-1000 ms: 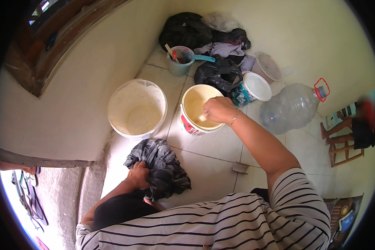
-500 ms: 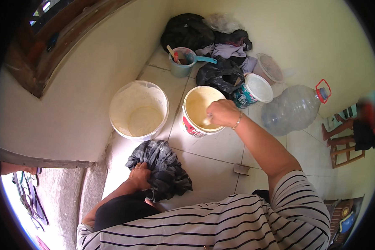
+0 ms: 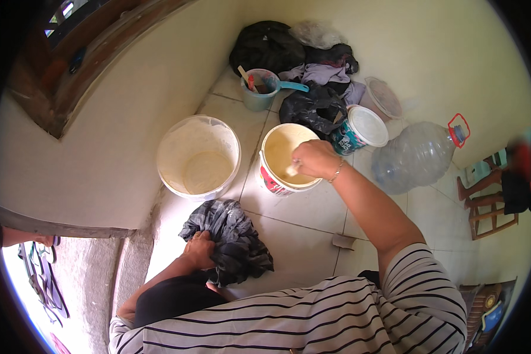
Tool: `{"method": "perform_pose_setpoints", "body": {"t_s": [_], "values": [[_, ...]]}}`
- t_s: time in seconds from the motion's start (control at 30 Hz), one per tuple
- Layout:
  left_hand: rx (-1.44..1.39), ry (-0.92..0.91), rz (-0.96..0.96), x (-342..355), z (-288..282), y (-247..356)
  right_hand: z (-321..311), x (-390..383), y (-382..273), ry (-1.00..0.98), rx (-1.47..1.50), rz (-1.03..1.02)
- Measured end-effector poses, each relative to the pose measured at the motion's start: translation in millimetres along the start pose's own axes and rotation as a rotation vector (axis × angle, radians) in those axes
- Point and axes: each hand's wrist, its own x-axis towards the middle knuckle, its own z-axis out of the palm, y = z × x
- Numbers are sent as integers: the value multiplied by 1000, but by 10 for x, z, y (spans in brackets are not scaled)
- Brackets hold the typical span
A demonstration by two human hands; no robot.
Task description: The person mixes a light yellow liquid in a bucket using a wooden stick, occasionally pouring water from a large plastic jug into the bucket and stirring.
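Note:
My right hand [image 3: 313, 160] is closed over the mouth of a white bucket [image 3: 275, 182] with a cream-coloured inside. Its fingers grip a short pale handle-like piece [image 3: 292, 171]; the lower end cannot be made out against the bucket's inside. My left hand [image 3: 199, 248] is closed on the near left side of a crumpled black plastic bag [image 3: 237, 239] on the floor. To the left of the bucket stands a larger translucent tub [image 3: 175, 180], its walls coated with pale residue.
Behind the buckets sit a blue-handled dipper [image 3: 256, 101] holding tools, black bags [image 3: 265, 47] and cloths. A lidded pail [image 3: 360, 127] and a large clear water jug [image 3: 410, 159] stand right. A small brown piece [image 3: 343, 241] lies nearer. Another person's legs [image 3: 481, 183] show by a wooden stool.

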Motion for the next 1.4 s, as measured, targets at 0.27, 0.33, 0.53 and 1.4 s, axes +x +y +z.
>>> {"method": "perform_pose_setpoints", "body": {"t_s": [0.27,0.33,0.53,1.4], "values": [[29,76,58,40,44,3,19,79,350,143,-246,200],[22,66,59,41,50,-17,196,125,191,207,-113,213],[-6,-13,3,-14,-11,-7,-57,-85,161,-115,-37,-10],[-12,-14,6,23,-25,18,318,35,68,189,20,-36]]}}
